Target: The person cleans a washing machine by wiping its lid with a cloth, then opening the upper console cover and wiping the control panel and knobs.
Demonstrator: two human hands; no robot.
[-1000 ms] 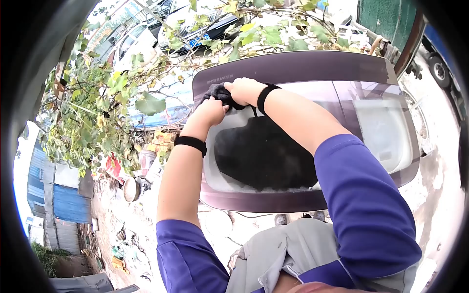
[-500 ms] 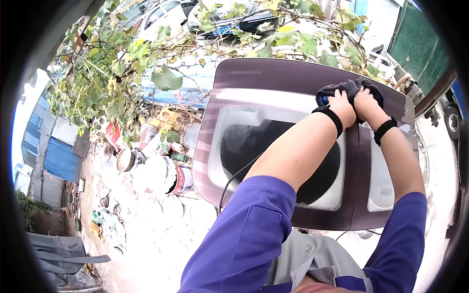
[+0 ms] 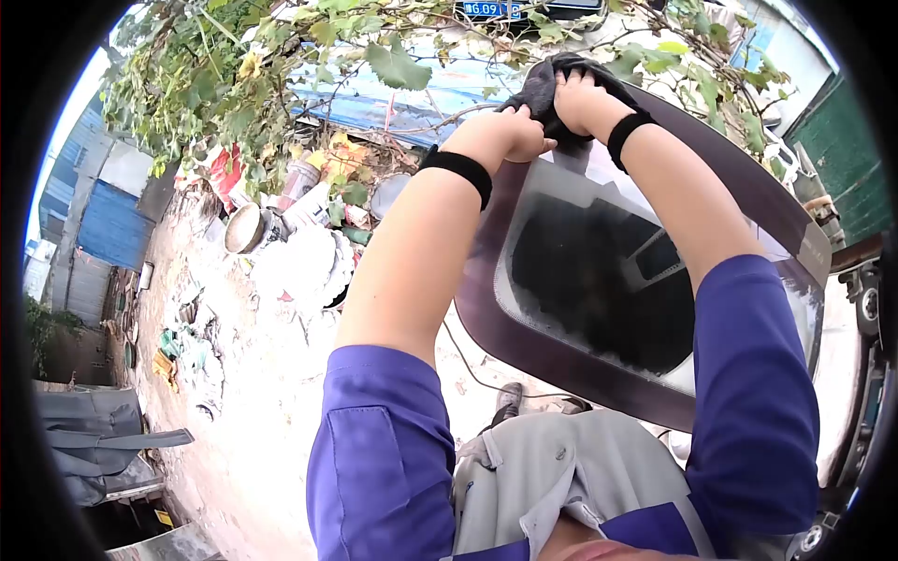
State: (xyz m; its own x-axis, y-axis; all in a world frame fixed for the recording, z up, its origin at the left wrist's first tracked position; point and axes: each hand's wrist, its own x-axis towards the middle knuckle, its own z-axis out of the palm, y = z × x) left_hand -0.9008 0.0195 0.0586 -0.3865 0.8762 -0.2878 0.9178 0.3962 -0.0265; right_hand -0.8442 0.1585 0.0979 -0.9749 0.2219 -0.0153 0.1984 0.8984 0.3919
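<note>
Both my hands press a bunched dark grey cloth [image 3: 539, 92] against the far left corner of a large glossy purple-brown panel [image 3: 488, 266]. My left hand [image 3: 522, 136] is closed over the cloth's near left side. Beside it, my right hand [image 3: 586, 101] rests on the cloth with bent fingers gripping it. A black band circles each wrist. The panel has rounded corners and a pale-edged window with a dark, reflective middle [image 3: 589, 280]. My right forearm hides part of the panel's right side.
Grape vine leaves [image 3: 398, 65] hang beyond the panel, with a parked car [image 3: 561, 7] behind. On the ground to the left lie a round pan [image 3: 244, 229] and scattered clutter. A thin cable [image 3: 477, 374] runs below the panel near my shoe [image 3: 509, 397]. Grey clothing [image 3: 94, 430] hangs at lower left.
Both hands have moved left with the cloth, from the panel's far right part to its far left corner. The panel sits at a different angle in view, and my camera has shifted.
</note>
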